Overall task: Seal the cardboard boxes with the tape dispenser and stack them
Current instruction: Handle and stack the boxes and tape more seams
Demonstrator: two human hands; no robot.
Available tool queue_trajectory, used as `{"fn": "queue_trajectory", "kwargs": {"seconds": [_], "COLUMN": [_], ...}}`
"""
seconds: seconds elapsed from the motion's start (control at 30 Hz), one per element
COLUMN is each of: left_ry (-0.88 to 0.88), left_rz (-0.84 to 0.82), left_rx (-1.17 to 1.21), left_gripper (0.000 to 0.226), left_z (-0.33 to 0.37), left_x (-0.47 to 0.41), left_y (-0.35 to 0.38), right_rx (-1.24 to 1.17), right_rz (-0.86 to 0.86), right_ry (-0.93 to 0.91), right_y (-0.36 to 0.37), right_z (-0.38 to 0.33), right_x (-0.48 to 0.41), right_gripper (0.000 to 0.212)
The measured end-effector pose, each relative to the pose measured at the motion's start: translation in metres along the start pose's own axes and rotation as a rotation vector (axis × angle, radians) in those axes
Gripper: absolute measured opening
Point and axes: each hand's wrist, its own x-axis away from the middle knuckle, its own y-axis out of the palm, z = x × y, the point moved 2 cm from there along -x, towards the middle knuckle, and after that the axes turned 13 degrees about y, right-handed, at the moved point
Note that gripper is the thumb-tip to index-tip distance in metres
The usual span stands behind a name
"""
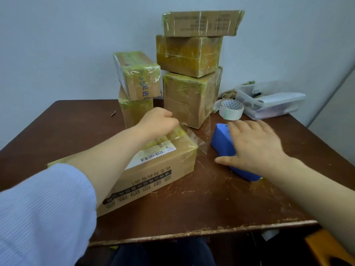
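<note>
A long cardboard box (153, 173) with a barcode label lies on the brown table (192, 208) in front of me. My left hand (159, 121) rests curled on its far top edge, pinching clear tape (197, 137) that stretches right to the blue tape dispenser (224, 148). My right hand (253, 146) lies over the dispenser, fingers spread, pressing it on the table. Behind stand two stacks of taped boxes: a three-high stack (192, 83) and a two-high stack (136, 87).
A white tape roll (231, 109) sits behind the dispenser. A clear plastic container (272, 100) with a lid stands at the back right. The wall is close behind the stacks. The table's chipped front edge (192, 235) is near me.
</note>
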Motion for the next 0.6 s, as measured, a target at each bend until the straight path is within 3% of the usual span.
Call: {"fn": "queue_trajectory", "kwargs": {"seconds": [0.1, 0.2, 0.3, 0.37, 0.47, 0.6], "left_ry": [0.051, 0.067, 0.062, 0.039, 0.016, -0.018], "left_rz": [0.112, 0.035, 0.007, -0.017, -0.036, -0.068], "left_rx": [-0.083, -0.122, -0.105, -0.07, -0.058, -0.002], "left_gripper": [0.029, 0.03, 0.032, 0.031, 0.038, 0.043], "left_z": [-0.009, -0.019, -0.024, -0.025, -0.025, -0.033], "left_x": [-0.009, -0.012, -0.016, -0.016, -0.017, -0.019], "left_y": [0.0, 0.009, 0.006, 0.003, 0.002, 0.003], "right_rx": [-0.312, -0.241, -0.16, -0.162, -0.416, -0.522], "right_rz": [-0.052, -0.09, 0.016, 0.192, 0.509, 0.558], "right_ry": [-0.374, -0.526, -0.572, -0.593, -0.483, -0.399], "right_y": [-0.017, -0.008, -0.001, 0.003, 0.022, 0.031], "right_z": [-0.045, -0.074, -0.077, -0.076, -0.068, -0.063], "right_x": [0.001, -0.015, -0.024, -0.013, 0.002, 0.009], "right_gripper": [0.086, 0.085, 0.072, 0.063, 0.052, 0.046]}}
